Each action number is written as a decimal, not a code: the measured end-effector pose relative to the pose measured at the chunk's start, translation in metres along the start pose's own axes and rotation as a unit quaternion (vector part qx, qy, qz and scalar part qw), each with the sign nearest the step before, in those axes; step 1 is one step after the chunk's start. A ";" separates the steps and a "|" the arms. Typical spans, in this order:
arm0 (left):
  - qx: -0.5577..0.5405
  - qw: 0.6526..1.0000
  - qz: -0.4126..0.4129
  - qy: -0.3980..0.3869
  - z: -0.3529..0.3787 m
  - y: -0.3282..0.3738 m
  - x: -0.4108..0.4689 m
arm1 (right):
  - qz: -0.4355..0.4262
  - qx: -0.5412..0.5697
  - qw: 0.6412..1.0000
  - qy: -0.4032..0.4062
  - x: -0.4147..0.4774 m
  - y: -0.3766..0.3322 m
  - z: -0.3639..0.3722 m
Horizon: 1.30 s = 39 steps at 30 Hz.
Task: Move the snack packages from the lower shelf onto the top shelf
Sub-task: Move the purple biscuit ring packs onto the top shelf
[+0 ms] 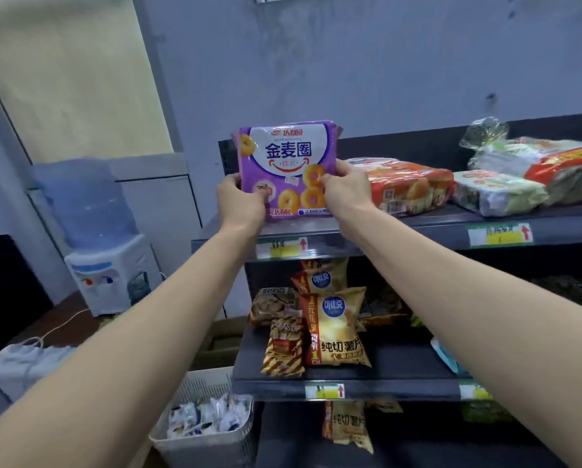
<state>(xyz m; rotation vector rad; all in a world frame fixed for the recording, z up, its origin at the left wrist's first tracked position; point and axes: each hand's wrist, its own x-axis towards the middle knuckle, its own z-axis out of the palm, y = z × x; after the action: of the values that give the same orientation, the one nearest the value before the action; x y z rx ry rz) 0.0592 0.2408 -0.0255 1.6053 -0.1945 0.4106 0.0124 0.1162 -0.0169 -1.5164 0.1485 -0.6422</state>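
A purple snack package (284, 153) printed with ring-shaped pastries stands upright at the left end of the top shelf (435, 228). My left hand (239, 201) grips its lower left edge and my right hand (345, 189) grips its right side, fingers curled onto the front. Whether its bottom edge touches the shelf surface I cannot tell. On the lower shelf (384, 376) stand yellow chip bags (338, 329), a striped snack bag (283, 349) and a brown cookie bag (271, 305).
On the top shelf to the right lie a red-and-orange bread pack (408, 185), a pale green pack (499, 194) and a clear-wrapped pack (539, 163). A water dispenser (107, 244) stands at the left. A white basket (205, 420) of small packets sits below.
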 end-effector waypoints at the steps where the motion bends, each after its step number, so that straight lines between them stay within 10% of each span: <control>1: 0.003 1.000 -0.001 -0.009 -0.002 -0.003 0.010 | 0.002 0.000 1.000 0.006 0.005 0.001 0.007; 14: -0.004 0.989 -0.107 -0.099 -0.006 -0.044 0.073 | 0.089 -0.027 0.993 0.070 0.054 0.034 0.044; 39: 0.032 0.993 -0.063 -0.099 -0.011 -0.062 0.092 | 0.040 -0.165 0.979 0.112 0.068 0.053 0.068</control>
<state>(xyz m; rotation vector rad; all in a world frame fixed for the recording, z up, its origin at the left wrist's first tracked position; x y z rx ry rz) 0.1649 0.2684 -0.0475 1.7118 -0.2311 0.1611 0.1172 0.1394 -0.0414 -1.7416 0.5085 -0.7492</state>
